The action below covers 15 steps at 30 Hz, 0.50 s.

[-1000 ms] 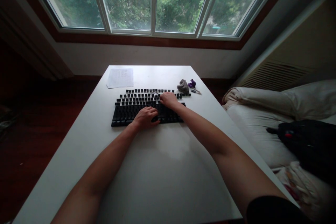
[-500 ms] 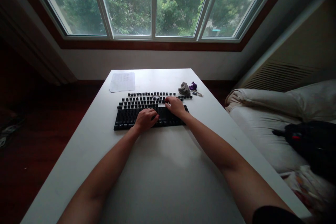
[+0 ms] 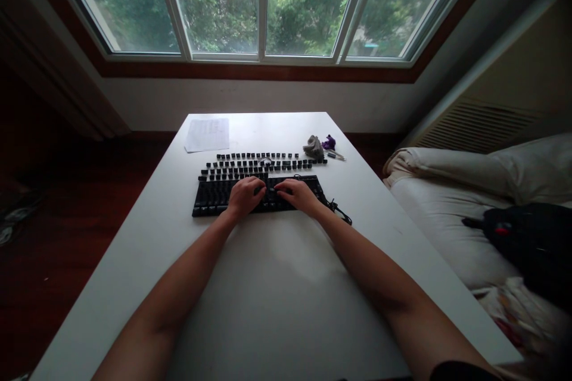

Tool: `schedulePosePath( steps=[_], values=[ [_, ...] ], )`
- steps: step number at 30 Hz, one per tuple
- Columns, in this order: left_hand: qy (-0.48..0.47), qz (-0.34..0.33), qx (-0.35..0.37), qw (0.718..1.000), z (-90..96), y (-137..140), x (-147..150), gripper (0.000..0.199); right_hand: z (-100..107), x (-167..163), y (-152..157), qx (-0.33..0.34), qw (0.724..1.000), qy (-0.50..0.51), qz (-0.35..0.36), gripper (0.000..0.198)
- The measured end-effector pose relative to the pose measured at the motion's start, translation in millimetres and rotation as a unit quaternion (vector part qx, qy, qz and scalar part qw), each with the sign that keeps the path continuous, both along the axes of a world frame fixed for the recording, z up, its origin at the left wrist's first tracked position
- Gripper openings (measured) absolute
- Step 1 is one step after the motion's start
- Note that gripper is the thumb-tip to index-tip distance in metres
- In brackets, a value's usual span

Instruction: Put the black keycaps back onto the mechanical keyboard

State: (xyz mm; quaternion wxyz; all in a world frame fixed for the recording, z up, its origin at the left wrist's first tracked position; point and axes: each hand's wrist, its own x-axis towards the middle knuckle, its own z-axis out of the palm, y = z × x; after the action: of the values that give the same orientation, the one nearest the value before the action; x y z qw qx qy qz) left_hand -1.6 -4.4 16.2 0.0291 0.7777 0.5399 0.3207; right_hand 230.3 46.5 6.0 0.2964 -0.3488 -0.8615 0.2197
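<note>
A black keyboard (image 3: 212, 196) lies flat across the white table, with keys visible on its left part. My left hand (image 3: 245, 195) rests over its middle, fingers curled and thumb close to them; whatever is between the fingertips is hidden. Just to the right, my right hand (image 3: 298, 193) is over the keyboard with thumb and fingers pinched at what looks like a small dark keycap, blurred at this distance. Behind the keyboard, loose black keycaps (image 3: 239, 164) stand in several rows. A black cable (image 3: 338, 209) lies bunched at the keyboard's right end.
On the white table (image 3: 263, 274), a printed paper sheet (image 3: 208, 134) lies at the back left. A grey cloth (image 3: 313, 147), a purple crumpled thing (image 3: 329, 143) and thin tools (image 3: 336, 156) are at the back right. A sofa (image 3: 442, 220) with a black bag (image 3: 531, 238) stands at the right.
My right hand has come back from the keycap rows to the keyboard, uncovering the cable. My left hand has shifted slightly up, and the view has tilted a little.
</note>
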Motion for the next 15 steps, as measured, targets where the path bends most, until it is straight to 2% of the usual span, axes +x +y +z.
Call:
schedulePosePath(
  steps=[7, 15],
  values=[
    [-0.006, -0.052, -0.005, 0.999, -5.0, 2.0, 2.1, 0.013, -1.9, 0.0, -4.3, 0.003, 1.000, -0.025, -0.015, 0.017],
    [0.032, -0.075, -0.013, 0.997, -4.6, 2.4, 3.5, 0.014, -5.2, 0.8, -4.7, 0.027, 0.999, -0.043, -0.012, 0.017]
  ],
)
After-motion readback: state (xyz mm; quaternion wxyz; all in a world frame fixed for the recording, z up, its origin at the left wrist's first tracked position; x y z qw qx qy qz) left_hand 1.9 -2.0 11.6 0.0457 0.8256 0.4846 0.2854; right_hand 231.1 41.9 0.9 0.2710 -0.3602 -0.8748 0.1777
